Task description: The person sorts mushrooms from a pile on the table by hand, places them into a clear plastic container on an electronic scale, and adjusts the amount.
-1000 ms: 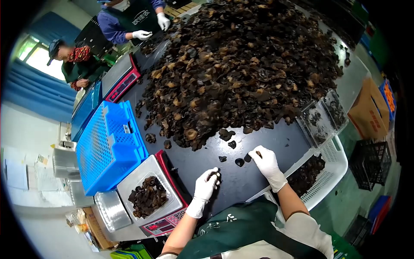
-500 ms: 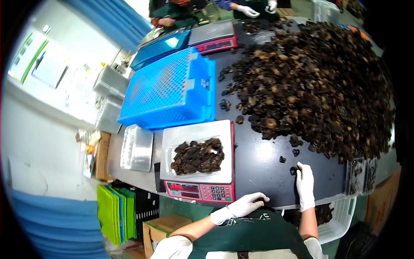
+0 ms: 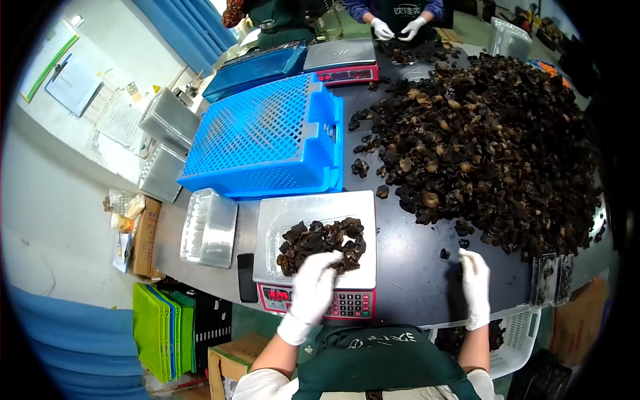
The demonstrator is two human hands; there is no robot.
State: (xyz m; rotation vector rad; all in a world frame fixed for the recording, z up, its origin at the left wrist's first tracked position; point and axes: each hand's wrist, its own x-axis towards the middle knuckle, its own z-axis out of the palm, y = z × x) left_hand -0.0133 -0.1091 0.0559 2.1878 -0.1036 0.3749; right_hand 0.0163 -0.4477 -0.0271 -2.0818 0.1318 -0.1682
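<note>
Dark, curled pieces of wood ear mushroom (image 3: pixel 313 243) lie in a clear plastic tray (image 3: pixel 274 241) on a red-framed digital scale (image 3: pixel 367 260) with a lit red display. My left hand (image 3: pixel 312 291), white-gloved, reaches over the scale's front, with bent fingers on a mushroom piece at the tray's near edge. How firmly they grip is partly hidden. On the dark tabletop to the right, my right hand (image 3: pixel 474 283), also gloved, lies with fingers stretched forward beside a few loose mushroom pieces (image 3: pixel 445 254). A large mushroom heap (image 3: pixel 493 153) is beyond it.
A blue perforated crate (image 3: pixel 257 133) stands behind the scale. Stacked clear trays (image 3: pixel 209 227) and a black phone (image 3: pixel 247 277) lie to its left. A white basket (image 3: pixel 520 343) sits below the table edge. Across the table, a gloved co-worker's hands (image 3: pixel 398 29) are near a second scale (image 3: pixel 343 57).
My left hand has moved from the table's front edge up and left to the tray on the scale. My right hand stays nearly in place. The view has shifted slightly.
</note>
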